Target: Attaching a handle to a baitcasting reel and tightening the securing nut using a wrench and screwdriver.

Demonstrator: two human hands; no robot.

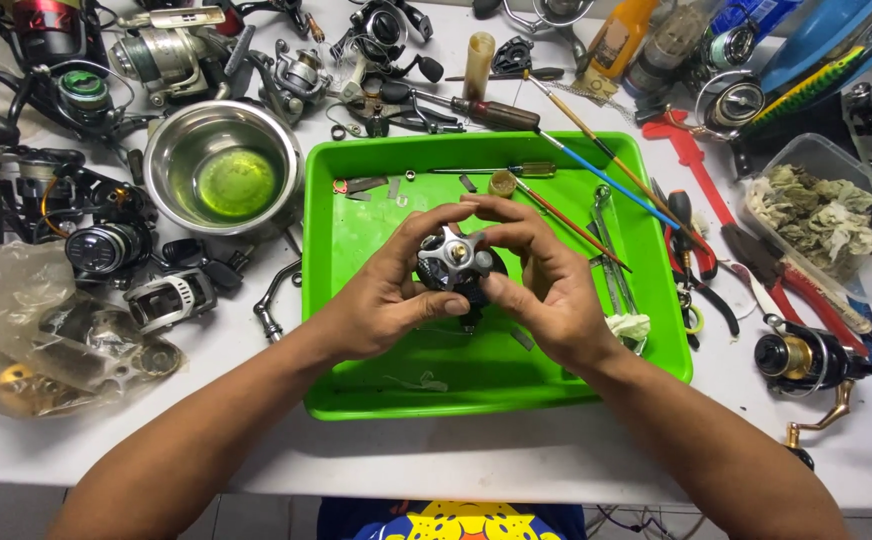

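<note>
Both hands work one part over the green tray (356,390): a silver-and-black fishing reel body (453,265), held above tray centre. Left hand (381,295) is clamped on the reel from 9 o'clock, thumb under, fingers curled over the top. Right hand (541,285) is clamped from 3 o'clock, fingertips meeting the left's at 12 o'clock on the part. Exact fitting under the fingertips is hidden; prob. a small cap or screw on the top face, cannot confirm. Procedure for a clean step: keep the reel over the tray so any loose part drops inside the rim, not onto the white table (516,460). Let the left hand brace, the right do the fine turning. Light torque only; small parts w/ grease slip easily. Loose bits already lie in the tray at 11 o'clock, a brush (566,215) at 1 o'clock. Steel bowl (223,165) holding yellow-green liquid sits outside the tray at 10 o'clock; red-handled pliers (806,285) at 3 o'clock, within reach.
</note>
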